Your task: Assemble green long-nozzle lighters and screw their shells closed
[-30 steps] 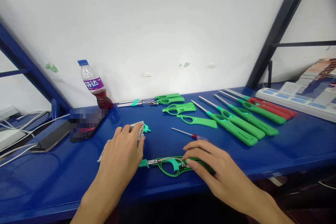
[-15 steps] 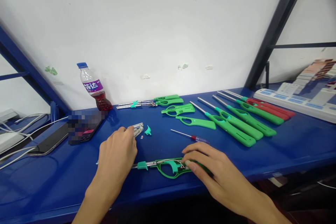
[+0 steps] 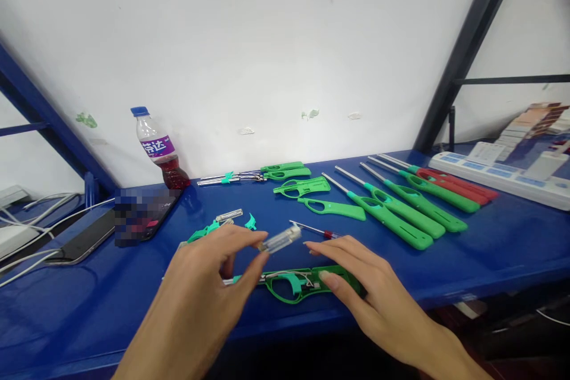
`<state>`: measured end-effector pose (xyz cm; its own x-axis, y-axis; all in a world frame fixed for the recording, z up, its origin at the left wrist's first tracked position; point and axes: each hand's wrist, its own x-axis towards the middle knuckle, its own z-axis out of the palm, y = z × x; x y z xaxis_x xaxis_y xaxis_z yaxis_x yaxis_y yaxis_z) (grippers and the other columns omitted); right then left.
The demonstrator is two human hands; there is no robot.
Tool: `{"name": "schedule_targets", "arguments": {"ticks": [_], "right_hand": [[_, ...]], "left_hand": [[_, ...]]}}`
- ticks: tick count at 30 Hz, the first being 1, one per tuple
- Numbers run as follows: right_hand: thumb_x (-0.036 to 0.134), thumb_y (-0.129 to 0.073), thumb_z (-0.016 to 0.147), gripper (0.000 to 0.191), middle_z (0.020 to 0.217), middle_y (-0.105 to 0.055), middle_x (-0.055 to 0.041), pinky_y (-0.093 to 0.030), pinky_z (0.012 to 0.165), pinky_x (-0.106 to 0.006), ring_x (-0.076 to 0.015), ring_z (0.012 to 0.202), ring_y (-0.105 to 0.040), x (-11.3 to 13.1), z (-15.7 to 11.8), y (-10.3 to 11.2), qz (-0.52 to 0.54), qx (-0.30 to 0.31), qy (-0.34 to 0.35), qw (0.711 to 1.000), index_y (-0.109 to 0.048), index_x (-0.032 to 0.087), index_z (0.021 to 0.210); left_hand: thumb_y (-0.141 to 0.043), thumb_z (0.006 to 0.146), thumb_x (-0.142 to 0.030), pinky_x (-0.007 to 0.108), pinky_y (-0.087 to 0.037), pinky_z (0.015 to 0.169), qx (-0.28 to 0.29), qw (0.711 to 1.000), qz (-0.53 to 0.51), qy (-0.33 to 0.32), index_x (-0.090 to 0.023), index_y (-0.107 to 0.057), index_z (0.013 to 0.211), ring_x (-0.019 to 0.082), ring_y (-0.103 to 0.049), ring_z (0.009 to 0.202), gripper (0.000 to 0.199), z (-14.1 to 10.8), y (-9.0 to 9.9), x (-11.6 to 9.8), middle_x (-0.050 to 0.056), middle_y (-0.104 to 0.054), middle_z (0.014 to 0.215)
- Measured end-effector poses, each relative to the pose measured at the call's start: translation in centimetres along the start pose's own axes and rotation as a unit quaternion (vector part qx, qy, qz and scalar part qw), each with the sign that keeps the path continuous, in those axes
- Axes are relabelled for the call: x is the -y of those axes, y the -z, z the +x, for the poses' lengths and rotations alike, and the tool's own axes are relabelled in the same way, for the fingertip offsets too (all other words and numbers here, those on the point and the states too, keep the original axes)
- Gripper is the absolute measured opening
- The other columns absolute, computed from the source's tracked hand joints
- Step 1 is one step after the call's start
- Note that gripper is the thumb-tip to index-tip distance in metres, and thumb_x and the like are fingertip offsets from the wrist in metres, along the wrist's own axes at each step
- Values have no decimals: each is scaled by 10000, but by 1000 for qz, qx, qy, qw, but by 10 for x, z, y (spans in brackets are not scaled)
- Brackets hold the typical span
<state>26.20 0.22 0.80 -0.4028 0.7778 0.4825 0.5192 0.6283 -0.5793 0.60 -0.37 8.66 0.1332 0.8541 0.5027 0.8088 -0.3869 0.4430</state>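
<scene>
Between the thumb and forefinger of my left hand [image 3: 205, 279], a small clear plastic fuel tank [image 3: 281, 240] is pinched above the table. Below it lies an opened green lighter shell [image 3: 336, 279] with a teal trigger [image 3: 291, 280], thin wires and a metal tube. My right hand [image 3: 369, 291] hovers over or rests on the shell's handle end, thumb and fingers apart; whether it touches is unclear. Behind my left hand are another clear tank [image 3: 229, 215] and a loose teal trigger [image 3: 250, 222]. A screwdriver [image 3: 330, 234] lies just beyond my right hand.
Several whole green lighters [image 3: 394, 222] and red ones [image 3: 463, 185] lie at right, by a white power strip [image 3: 503, 178]. Green shell halves [image 3: 333, 208] and metal tubes [image 3: 218, 180] lie at the back. A drink bottle [image 3: 162, 154] and phones [image 3: 82, 237] stand or lie left.
My left hand has lifted a clear fuel tank from the table and carried it right, over the opened lighter. My right hand's fingers have parted from the wires.
</scene>
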Motion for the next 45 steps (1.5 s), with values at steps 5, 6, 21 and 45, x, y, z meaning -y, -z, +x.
{"name": "schedule_targets", "arguments": {"ticks": [5, 6, 21, 45], "right_hand": [[409, -571, 1096, 222, 1151, -770, -8, -517, 1017, -354, -203, 1040, -684, -1, 4, 2, 49, 3, 8, 999, -710, 325, 1248], [407, -571, 1097, 217, 1157, -774, -11, -522, 992, -339, -199, 1030, -688, -1, 5, 3, 57, 1, 9, 998, -726, 321, 1221], [453, -531, 1097, 302, 926, -733, -10, -516, 860, -282, -212, 1011, -708, 2, 4, 5, 152, -93, -98, 979, -680, 256, 923], [424, -673, 1022, 205, 762, -644, 45, -501, 658, -245, -130, 676, -616, 0, 7, 1, 153, -121, -96, 976, -649, 255, 908]], "left_hand": [[-733, 861, -315, 242, -374, 514, 91, 982, -153, 55, -293, -869, 969, 130, -454, 542, 175, 4, -15, -19, -32, -698, 684], [-733, 865, -301, 242, -378, 522, 114, 977, -169, 61, -297, -871, 985, 130, -457, 560, 182, 4, -18, -20, -28, -725, 729], [-542, 983, -327, 370, -544, 843, 100, 984, 110, 101, -224, -810, 1170, 303, -763, 959, 343, 33, -11, 45, 92, -829, 1094], [-564, 941, -308, 340, -496, 723, 143, 980, 108, 85, -247, -730, 873, 290, -754, 829, 190, 38, -20, 63, 56, -810, 870]]}}
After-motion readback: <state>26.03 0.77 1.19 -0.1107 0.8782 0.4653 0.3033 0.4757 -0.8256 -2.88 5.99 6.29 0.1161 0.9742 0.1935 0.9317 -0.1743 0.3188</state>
